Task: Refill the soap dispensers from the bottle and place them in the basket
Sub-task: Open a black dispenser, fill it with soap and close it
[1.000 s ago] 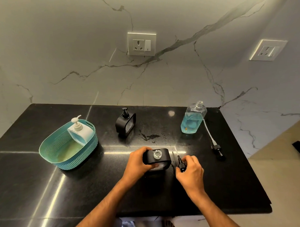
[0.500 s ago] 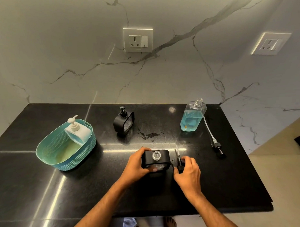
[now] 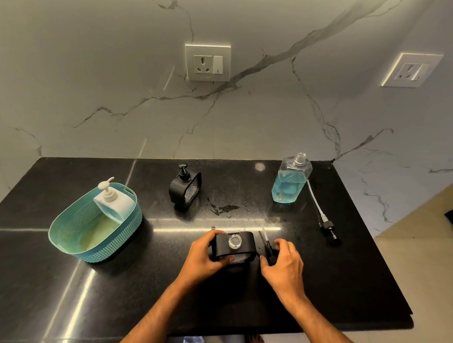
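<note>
Black counter [image 3: 70,292]. Teal basket [image 3: 76,243], far left of the left hand [image 3: 205,256], holds a white dispenser [image 3: 114,202]. Refill bottle [image 3: 291,180], uncapped, stands beyond the right hand [image 3: 284,268], neck tilted away. Left hand grips an open black dispenser [image 3: 234,245], mouth upward. Right hand pinches its pump [image 3: 269,249], tube pointing away. No legible writing.

Glossy black stone desk [image 3: 70,292], faint pale seams. Teal woven-pattern plastic basket [image 3: 76,243]. White pump dispenser [image 3: 116,203], blue liquid inside. Two black dispensers [image 3: 186,188] [image 3: 234,246], ribbed clear panels. Clear bottle [image 3: 290,180], blue soap. White marble wall [image 3: 114,85], grey veins.
</note>
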{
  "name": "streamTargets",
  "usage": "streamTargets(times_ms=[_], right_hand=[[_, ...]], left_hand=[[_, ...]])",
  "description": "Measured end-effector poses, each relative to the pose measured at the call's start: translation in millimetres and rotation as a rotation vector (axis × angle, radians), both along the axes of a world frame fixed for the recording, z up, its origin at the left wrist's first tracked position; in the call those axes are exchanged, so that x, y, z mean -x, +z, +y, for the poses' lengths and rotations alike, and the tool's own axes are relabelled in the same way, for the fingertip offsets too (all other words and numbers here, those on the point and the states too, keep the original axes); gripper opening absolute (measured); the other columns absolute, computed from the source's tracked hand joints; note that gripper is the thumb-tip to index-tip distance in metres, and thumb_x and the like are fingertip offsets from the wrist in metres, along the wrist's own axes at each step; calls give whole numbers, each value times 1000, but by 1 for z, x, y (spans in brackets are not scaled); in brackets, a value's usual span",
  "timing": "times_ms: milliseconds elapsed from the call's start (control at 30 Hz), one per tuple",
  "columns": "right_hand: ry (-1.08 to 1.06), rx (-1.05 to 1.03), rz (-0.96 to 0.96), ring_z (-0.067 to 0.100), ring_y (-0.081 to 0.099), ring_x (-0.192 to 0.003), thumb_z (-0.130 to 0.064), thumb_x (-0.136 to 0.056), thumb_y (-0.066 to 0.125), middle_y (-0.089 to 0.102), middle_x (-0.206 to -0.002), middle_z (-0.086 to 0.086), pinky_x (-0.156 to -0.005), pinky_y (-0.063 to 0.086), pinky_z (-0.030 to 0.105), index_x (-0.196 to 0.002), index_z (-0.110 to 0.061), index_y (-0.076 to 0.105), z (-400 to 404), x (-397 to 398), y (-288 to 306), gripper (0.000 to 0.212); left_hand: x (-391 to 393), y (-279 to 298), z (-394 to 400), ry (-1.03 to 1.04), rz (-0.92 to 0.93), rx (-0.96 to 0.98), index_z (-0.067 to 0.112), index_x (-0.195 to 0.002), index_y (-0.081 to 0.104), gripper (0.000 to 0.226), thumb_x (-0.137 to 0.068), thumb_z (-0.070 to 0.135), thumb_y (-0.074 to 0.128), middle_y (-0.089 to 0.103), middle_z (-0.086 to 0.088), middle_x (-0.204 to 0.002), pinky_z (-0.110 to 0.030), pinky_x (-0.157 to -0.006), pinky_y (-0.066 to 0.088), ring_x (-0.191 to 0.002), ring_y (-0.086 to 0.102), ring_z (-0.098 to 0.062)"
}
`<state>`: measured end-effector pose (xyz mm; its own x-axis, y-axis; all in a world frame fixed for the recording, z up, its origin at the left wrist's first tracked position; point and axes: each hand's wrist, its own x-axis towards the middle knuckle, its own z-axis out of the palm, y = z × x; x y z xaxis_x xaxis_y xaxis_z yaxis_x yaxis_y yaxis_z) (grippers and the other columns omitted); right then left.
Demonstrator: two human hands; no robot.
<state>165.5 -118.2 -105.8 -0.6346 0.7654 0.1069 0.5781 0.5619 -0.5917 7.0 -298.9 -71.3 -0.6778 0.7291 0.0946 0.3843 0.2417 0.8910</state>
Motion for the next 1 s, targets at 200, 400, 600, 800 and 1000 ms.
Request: streamTargets(times_ms=[200, 400, 600, 800, 1000], right_hand=[[-13, -53, 142, 14, 59, -96, -33, -73, 87, 59, -101, -6, -83, 52, 29, -114, -13, 63, 10, 1, 12, 52], [-60, -14, 384, 16, 62, -101, -13, -73, 88, 60, -112, -1, -89, 55, 30, -124, -8, 61, 59, 17, 37, 58], [-65, 101, 445, 17, 56, -123, -6, -71, 90, 53, -135, 7, -106, 49, 33, -143, -7, 49, 132, 40, 49, 84], [6, 260, 434, 19, 45, -141, -1, -70, 90, 44, -153, 8, -117, 40, 39, -154, -11, 36, 184, 66, 50, 100], [196, 456, 390, 14, 56, -132, 1, -70, 89, 56, -145, -1, -104, 53, 34, -152, -22, 41, 215, 84, 47, 98]], left_hand=[[-5, -6, -5, 0, -25, -45, 22, -125, 63, 51, -81, 15, 86, 71, 9, -119, -30, -98, 56, -116, 69, -12], [-5, -8, 2, 86, -33, -30, 34, -125, 65, 59, -75, 19, 91, 73, 21, -118, -32, -98, 58, -112, 70, -3], [1, 0, 23, 235, -26, -66, 30, -104, 65, 42, -73, 21, 92, 75, 17, -100, -33, -85, 60, -94, 73, -4], [15, 11, 54, 390, 21, -101, 25, -94, 55, 43, -71, 38, 89, 69, 8, -81, -37, -60, 54, -71, 65, -12], [13, 33, 83, 527, 72, -149, 25, -116, 60, 48, -78, 20, 89, 70, 21, -95, -11, -72, 53, -87, 68, 7]])
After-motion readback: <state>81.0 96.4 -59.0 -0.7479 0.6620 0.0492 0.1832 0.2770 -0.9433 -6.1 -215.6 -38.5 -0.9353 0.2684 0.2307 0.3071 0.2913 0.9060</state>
